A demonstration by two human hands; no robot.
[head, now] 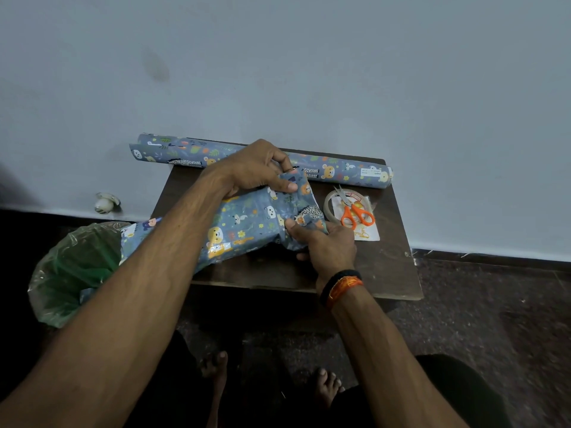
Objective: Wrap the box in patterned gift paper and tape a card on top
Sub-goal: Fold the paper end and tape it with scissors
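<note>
A box wrapped in blue animal-print gift paper (244,225) lies across the small dark table (383,267), its left end sticking out past the table's edge. My left hand (256,169) grips the paper flap at the box's right end from above, thumb pressed on the fold. My right hand (324,242) pinches the lower part of that same flap from below. The white card (369,234) lies flat to the right, partly under the orange-handled scissors (355,213) and the clear tape roll (330,208).
A roll of the same patterned paper (340,169) lies along the table's back edge against the grey wall. A green bin lined with clear plastic (77,273) stands at the left, with paper scraps in it. My bare feet are on the dark floor below.
</note>
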